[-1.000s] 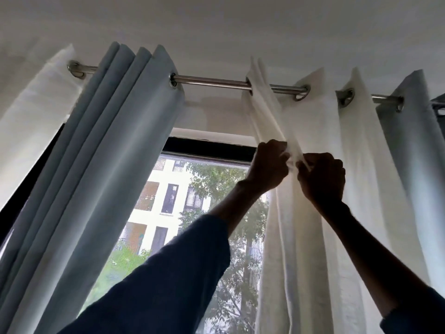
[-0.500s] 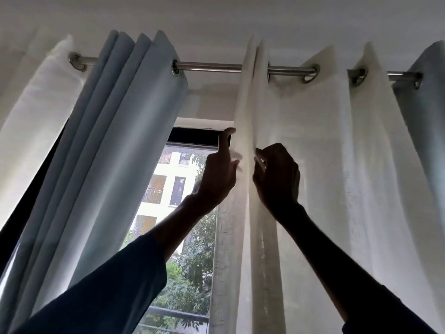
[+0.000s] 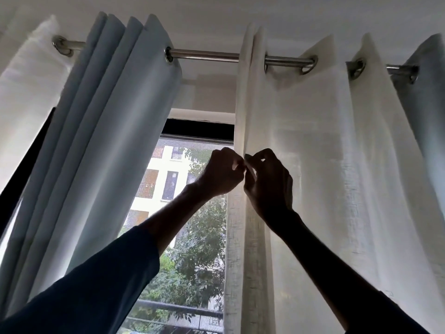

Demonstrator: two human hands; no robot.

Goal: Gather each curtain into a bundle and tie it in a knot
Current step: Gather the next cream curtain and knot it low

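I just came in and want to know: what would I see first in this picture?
Right in the middle, the left hand and the right hand meet and pinch the front fold of the white curtain, which hangs on the right from a metal rod. On the left a pale blue curtain hangs in deep folds. Between the two, the window shows a white building and green trees.

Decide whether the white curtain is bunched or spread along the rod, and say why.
Mostly spread: the white curtain hangs wide along the rod; the left hand and right hand pinch only its edge.
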